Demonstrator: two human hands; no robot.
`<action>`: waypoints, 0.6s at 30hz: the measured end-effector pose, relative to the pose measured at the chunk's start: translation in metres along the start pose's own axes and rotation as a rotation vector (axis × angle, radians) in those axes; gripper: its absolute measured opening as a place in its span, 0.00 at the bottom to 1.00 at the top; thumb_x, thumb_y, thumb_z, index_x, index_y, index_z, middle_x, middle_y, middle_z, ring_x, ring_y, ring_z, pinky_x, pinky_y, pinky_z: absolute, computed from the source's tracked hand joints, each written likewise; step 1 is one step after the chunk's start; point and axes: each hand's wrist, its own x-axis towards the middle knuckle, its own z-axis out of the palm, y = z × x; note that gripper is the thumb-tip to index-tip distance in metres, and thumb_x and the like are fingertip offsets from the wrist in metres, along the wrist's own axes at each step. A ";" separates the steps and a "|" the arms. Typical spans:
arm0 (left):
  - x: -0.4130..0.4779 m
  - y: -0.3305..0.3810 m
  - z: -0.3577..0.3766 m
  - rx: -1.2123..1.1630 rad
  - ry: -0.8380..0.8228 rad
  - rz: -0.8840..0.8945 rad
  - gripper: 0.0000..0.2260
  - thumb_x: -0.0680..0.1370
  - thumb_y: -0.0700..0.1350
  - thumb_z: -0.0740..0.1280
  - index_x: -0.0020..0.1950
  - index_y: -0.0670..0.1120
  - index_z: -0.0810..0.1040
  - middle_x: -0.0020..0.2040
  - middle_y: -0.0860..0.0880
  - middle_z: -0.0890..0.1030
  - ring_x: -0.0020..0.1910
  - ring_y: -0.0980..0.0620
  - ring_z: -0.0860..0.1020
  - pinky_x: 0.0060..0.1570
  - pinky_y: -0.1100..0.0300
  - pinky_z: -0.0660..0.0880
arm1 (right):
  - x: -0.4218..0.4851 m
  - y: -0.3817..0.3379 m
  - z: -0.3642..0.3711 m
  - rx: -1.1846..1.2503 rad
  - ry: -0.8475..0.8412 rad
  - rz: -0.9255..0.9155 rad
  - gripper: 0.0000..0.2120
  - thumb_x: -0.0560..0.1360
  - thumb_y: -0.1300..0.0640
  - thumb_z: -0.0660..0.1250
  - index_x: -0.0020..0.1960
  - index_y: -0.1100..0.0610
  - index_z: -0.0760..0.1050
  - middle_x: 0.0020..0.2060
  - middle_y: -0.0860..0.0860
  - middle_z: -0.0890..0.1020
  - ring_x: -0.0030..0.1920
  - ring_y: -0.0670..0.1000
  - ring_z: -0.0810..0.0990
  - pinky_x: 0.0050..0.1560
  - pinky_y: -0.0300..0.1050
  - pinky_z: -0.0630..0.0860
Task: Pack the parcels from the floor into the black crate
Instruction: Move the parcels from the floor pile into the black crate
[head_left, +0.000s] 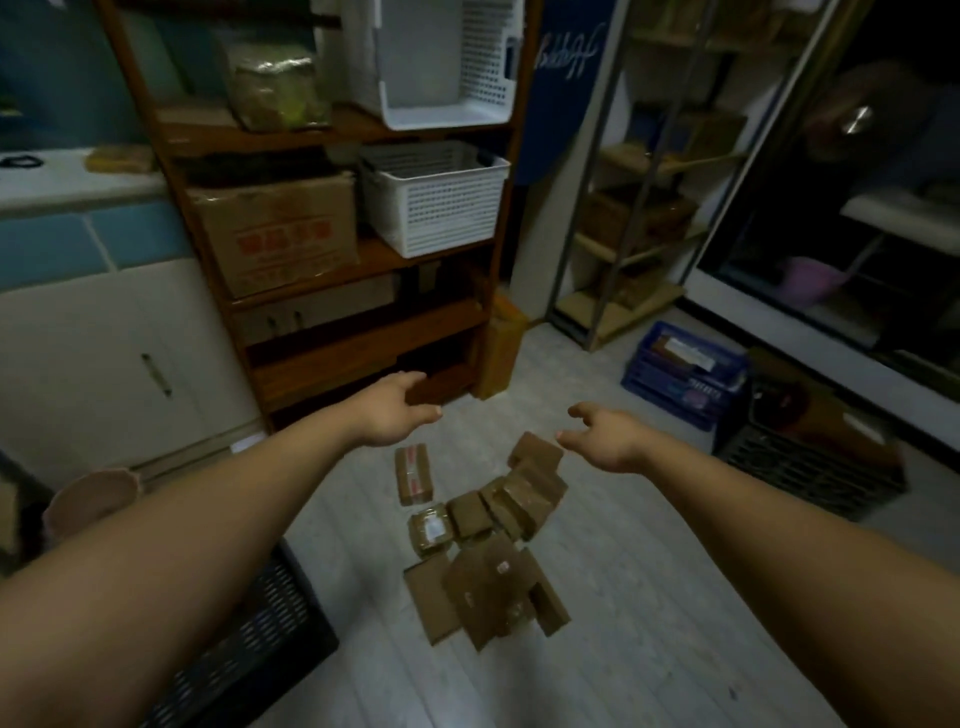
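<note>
On the floor (639, 654), parcels (488, 551) are lying heaped. The left hand (395, 415) and right hand (608, 439) are hovering above, fingers loose, empty. The black crate (254, 649) is seemingly sitting beside the left arm (182, 545).

Black slatted plastic crate (270, 639) at lower left: cut off by the bottom edge, part hidden behind the left forearm (182, 545). Right forearm (810, 561) runs off the frame edge too. Pile of brown tape-wrapped parcels (488, 587) overlaps, lower ones partly hidden. White parcel labels (434, 529) too small to read. Red print on the brown cardboard box (275, 234) blurred. Blue plastic crate (680, 374): contents unclear.
</note>
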 end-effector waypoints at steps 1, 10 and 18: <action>0.002 0.016 0.015 -0.010 -0.009 -0.003 0.30 0.78 0.55 0.63 0.77 0.52 0.55 0.78 0.47 0.56 0.75 0.45 0.59 0.71 0.51 0.60 | -0.003 0.022 -0.010 -0.009 -0.002 -0.003 0.30 0.80 0.45 0.59 0.77 0.56 0.57 0.75 0.56 0.63 0.73 0.56 0.63 0.70 0.47 0.62; 0.037 0.064 0.120 0.064 -0.150 -0.100 0.31 0.79 0.53 0.62 0.77 0.48 0.53 0.77 0.45 0.56 0.74 0.45 0.61 0.71 0.52 0.60 | 0.025 0.132 -0.030 0.009 -0.076 0.019 0.29 0.80 0.47 0.61 0.76 0.57 0.57 0.73 0.56 0.65 0.71 0.56 0.67 0.68 0.47 0.64; 0.099 0.026 0.162 -0.038 -0.153 -0.261 0.32 0.78 0.55 0.64 0.77 0.45 0.55 0.76 0.44 0.60 0.74 0.45 0.62 0.70 0.54 0.61 | 0.096 0.159 -0.010 0.028 -0.211 0.011 0.27 0.80 0.49 0.61 0.75 0.56 0.59 0.72 0.56 0.68 0.70 0.55 0.69 0.65 0.43 0.66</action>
